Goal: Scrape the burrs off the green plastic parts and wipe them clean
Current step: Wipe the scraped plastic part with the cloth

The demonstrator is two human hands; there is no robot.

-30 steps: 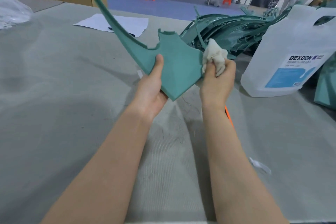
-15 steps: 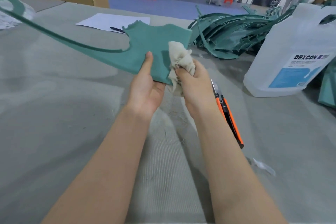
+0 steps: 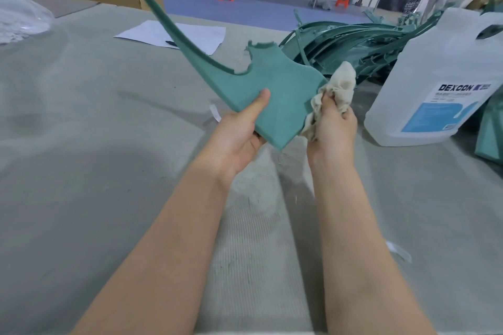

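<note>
Left hand [image 3: 239, 130] pinching green plastic part [image 3: 275, 95] at lower edge, thumb on face, held aloft. Right hand [image 3: 333, 122] clutching rag [image 3: 339, 87] against adjacent edge. Risk: long thin arm overhead flexing, twisting part loose from pinch.

Left hand [image 3: 239, 133] grips (thumb on top); right hand [image 3: 333, 128] fisted, both forearms outstretched.
</note>
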